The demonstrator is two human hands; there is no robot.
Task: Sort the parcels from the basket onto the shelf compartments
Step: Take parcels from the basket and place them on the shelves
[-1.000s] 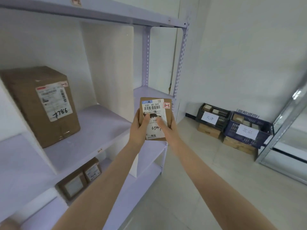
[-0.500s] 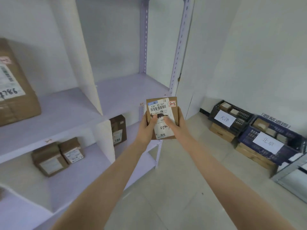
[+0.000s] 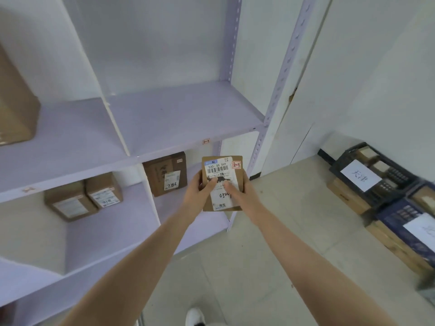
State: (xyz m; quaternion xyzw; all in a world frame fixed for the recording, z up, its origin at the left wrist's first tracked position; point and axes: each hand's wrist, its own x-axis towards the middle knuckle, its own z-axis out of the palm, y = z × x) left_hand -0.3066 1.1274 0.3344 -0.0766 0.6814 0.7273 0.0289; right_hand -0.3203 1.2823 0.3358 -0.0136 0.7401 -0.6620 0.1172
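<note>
Both hands hold one flat brown parcel (image 3: 220, 169) between them, in the air in front of the right end of the purple shelf (image 3: 188, 114), about at the height of the lower compartment. The left hand (image 3: 195, 192) grips the left edge and the right hand (image 3: 242, 192) grips the right edge, and each thumb lies on the white label at the front. On this label one can read "530- D5 069" above a barcode, a red-framed sticker with "2-3" in the upper right corner, some handwriting that the thumbs partly cover, and the printed logo "淘宝" at the bottom. Behind the parcel, in the lower right compartment, stands a brown box (image 3: 166, 172) with "7786" written by hand on its label. In the compartment to the left of it, two small boxes (image 3: 70, 201) stand side by side, with labels too blurred to read. A large box (image 3: 14, 107) stands on the upper level at the far left. A small tag (image 3: 206, 141) sticks on the shelf edge above the parcel, with writing too small to read. On the floor by the wall is a dark basket (image 3: 348, 161) of parcels with a paper sign "天津" (image 3: 360, 175), and beside it a blue basket (image 3: 395, 215) whose sign is cut off.
</note>
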